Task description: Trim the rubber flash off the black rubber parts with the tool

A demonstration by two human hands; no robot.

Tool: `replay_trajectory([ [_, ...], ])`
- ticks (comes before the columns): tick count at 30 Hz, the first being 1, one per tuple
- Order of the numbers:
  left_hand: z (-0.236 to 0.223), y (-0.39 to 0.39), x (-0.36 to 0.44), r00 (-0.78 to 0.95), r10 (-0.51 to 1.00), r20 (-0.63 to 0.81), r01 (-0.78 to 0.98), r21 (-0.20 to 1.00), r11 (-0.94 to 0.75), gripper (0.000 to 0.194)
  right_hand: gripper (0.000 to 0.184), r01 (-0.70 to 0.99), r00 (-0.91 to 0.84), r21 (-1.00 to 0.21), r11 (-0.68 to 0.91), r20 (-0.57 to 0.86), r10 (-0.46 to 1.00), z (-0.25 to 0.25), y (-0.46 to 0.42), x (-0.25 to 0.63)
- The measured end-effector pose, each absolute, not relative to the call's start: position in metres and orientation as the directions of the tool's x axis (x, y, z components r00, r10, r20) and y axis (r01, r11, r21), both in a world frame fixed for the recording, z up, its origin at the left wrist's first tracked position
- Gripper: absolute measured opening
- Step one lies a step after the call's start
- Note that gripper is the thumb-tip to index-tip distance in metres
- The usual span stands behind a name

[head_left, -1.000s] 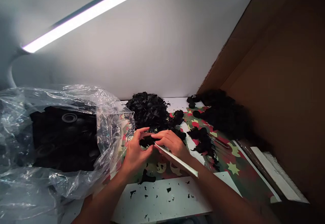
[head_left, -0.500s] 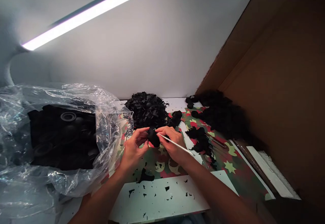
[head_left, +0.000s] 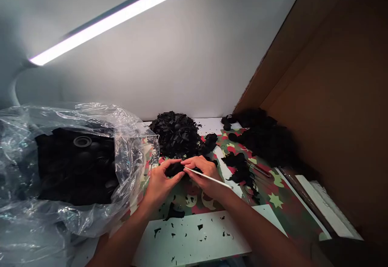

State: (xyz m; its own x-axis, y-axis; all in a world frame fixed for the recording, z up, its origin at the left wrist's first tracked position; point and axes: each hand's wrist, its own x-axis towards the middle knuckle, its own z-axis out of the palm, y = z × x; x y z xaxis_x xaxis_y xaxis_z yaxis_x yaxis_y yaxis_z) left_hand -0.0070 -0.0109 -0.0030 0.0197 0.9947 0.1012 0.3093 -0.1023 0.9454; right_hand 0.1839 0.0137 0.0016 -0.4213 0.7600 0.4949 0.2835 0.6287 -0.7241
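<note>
Before the scrap heap [head_left: 174, 133], the left hand [head_left: 160, 179] holds a black part [head_left: 173, 170], the right hand [head_left: 209, 175] a white stick [head_left: 214, 180]; left of the heap lies a plastic bag [head_left: 129, 158].

The bag [head_left: 129, 146] is glossy, crinkled plastic, the dark held piece [head_left: 172, 170] looks matt, and the side panel [head_left: 330, 85] resembles cardboard.

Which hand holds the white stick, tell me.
The right hand: the thin white stick slants across it, while the left hand holds a black piece.
</note>
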Motion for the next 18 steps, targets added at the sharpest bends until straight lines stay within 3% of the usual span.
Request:
replay_trajectory([
  [5, 0.002, -0.014, -0.004, 0.041, 0.992, 0.121, 0.36, 0.924, -0.127, 0.026, 0.013, 0.284, -0.435, -0.644, 0.71, 0.573, 0.694, 0.004, 0.013, 0.182],
  [11, 0.005, -0.017, -0.002, -0.007, 0.985, 0.171, 0.406, 0.901, -0.154, 0.019, 0.02, 0.37, -0.518, -0.418, 0.83, 0.649, 0.558, -0.001, 0.008, 0.174],
  [14, 0.004, -0.018, -0.001, -0.043, 0.988, 0.147, 0.325, 0.937, -0.125, 0.013, 0.023, 0.497, -0.427, -0.462, 0.735, 0.607, 0.67, 0.001, 0.005, 0.169],
  [18, 0.003, -0.02, 0.002, -0.037, 0.994, 0.104, 0.078, 0.992, -0.101, 0.012, 0.018, 0.587, -0.304, -0.572, 0.573, 0.5, 0.811, 0.001, 0.014, 0.174],
])
